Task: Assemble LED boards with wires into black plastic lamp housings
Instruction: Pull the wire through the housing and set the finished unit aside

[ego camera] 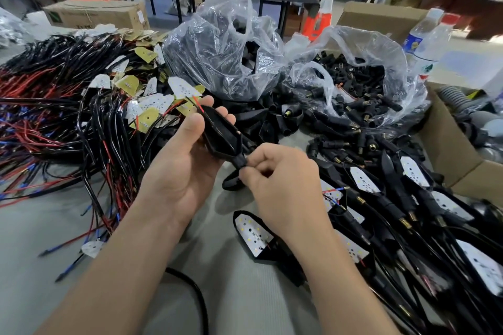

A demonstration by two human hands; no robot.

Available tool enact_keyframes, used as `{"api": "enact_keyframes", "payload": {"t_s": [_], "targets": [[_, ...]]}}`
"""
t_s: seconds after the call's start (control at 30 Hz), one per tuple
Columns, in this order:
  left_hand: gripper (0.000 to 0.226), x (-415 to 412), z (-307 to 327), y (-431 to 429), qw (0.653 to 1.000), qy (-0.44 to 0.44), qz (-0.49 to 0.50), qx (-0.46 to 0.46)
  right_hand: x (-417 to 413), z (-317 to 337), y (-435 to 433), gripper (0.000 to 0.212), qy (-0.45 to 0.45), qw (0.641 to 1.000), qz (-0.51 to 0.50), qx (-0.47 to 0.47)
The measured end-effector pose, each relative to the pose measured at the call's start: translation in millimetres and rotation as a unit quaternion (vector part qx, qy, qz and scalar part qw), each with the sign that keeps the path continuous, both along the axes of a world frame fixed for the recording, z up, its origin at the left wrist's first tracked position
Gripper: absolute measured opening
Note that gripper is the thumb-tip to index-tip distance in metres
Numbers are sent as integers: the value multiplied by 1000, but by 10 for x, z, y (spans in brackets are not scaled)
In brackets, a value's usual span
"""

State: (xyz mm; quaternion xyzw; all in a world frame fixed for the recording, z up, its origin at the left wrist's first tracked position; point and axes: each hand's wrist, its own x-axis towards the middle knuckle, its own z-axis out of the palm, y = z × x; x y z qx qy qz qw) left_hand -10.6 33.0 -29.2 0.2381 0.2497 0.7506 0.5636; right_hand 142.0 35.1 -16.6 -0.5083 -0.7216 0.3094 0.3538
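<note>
My left hand (pixel 179 163) grips a black plastic lamp housing (pixel 221 134), open side up, above the table's middle. A red wire (pixel 197 105) shows at the housing's far tip, by my fingertips. My right hand (pixel 283 182) pinches the housing's narrow stem end (pixel 241 162) with curled fingers. A finished housing with a white LED board (pixel 253 234) lies on the table below my right wrist. Loose LED boards with wires (pixel 152 100) are heaped to the left.
Two clear plastic bags (pixel 226 51) of black parts stand behind. Assembled lamps with cables (pixel 408 212) pile up at the right. A cardboard box (pixel 457 149) and water bottles (pixel 427 43) sit at the far right. Red and black wires (pixel 49 117) cover the left.
</note>
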Motion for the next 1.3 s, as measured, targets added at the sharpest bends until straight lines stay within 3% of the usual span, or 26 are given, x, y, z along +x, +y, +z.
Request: {"api": "enact_keyframes", "payload": {"t_s": [0.17,0.3,0.57,0.73,0.83,0.93,1.0,1.13,1.3], "targets": [[34,-87,42,5,987,-85,96,-96,-22,6,-41,17,19,1000,0,3],[32,-291,65,-26,973,-150,138,-112,-21,5,-49,16,26,999,19,18],[32,-472,78,-48,977,-117,154,-87,11,-10,-35,13,-8,999,17,39],[36,-552,98,-95,983,-126,131,-21,12,69,-52,16,-62,981,-41,182],[34,-572,130,-98,990,-73,118,-19,84,117,-23,22,-41,959,-89,264],[22,-520,121,-79,991,-9,109,-81,190,121,52,19,-43,948,-149,276],[16,-462,102,-74,988,31,100,-114,249,122,92,18,-48,946,-191,256],[27,-370,67,-96,976,168,67,-120,331,103,169,18,-22,942,-261,209],[36,-160,35,-128,961,245,24,-128,359,66,239,16,145,955,-241,95]]}}
